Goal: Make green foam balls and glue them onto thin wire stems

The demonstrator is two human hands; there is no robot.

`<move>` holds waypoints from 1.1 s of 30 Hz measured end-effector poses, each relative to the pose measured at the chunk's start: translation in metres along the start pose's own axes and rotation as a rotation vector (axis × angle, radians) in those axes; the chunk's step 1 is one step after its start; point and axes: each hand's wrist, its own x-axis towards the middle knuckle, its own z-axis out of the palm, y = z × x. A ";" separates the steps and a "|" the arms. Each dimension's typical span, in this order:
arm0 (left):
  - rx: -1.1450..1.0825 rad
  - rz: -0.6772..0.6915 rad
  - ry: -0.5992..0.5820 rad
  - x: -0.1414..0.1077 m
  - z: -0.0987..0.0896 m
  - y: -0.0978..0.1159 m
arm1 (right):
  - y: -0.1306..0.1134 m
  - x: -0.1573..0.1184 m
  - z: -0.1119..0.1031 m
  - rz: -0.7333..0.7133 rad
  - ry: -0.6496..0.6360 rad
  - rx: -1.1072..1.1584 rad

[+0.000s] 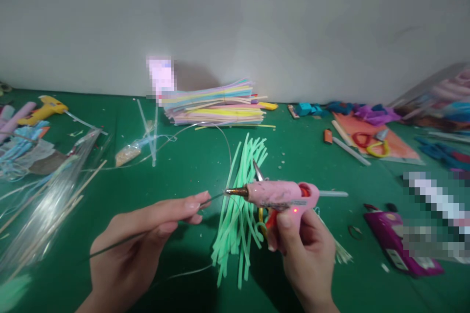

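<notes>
- Far left, a yellow glue gun (46, 110) lies on the green table (187, 161); nearer, a clear plastic sleeve (60, 200) lies beside pale sticks.
- The left hand (135, 239) reaches in from the lower left, its back turned outward, fingers stretched to the right; thumb and fingertips are pinched narrow on a thin dark rod (127, 239).
- The rod is slim and smooth, held above the table; its long axis slants up to the right, across the palm, and its tip meets the nozzle.
- Behind, a bundle of pastel strips (216, 107) lies by the wall; light green fuzzy stems (235, 210) lie fanned below the nozzle, long axes running away from the person.
- The pink glue gun (275, 193), smudged, with a red light lit, lies level in the air, nozzle pointing left.
- The right hand (308, 249) rises from below, fingers closed round its handle, near the orange trigger.
- Far right, scissors (370, 144) and a purple packet (402, 244) lie on the table.
</notes>
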 end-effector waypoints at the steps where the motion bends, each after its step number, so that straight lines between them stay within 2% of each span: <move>1: -0.019 -0.007 0.002 0.000 0.000 0.000 | 0.000 0.000 0.000 -0.002 -0.006 0.006; 9: -0.128 -0.058 0.025 -0.004 -0.001 -0.004 | 0.002 0.001 0.000 -0.031 -0.013 0.061; 16: -0.128 -0.071 0.039 -0.005 -0.001 -0.007 | 0.001 -0.001 -0.002 -0.037 -0.015 0.071; 19: -0.154 -0.079 0.057 -0.003 0.001 -0.003 | 0.001 -0.001 -0.001 -0.045 -0.015 0.078; 24: -0.214 -0.224 0.127 0.002 0.009 0.010 | 0.000 -0.001 -0.001 -0.046 -0.024 0.054; 33: -0.261 -0.298 0.158 0.005 0.011 0.018 | -0.004 -0.003 0.000 -0.028 -0.021 0.018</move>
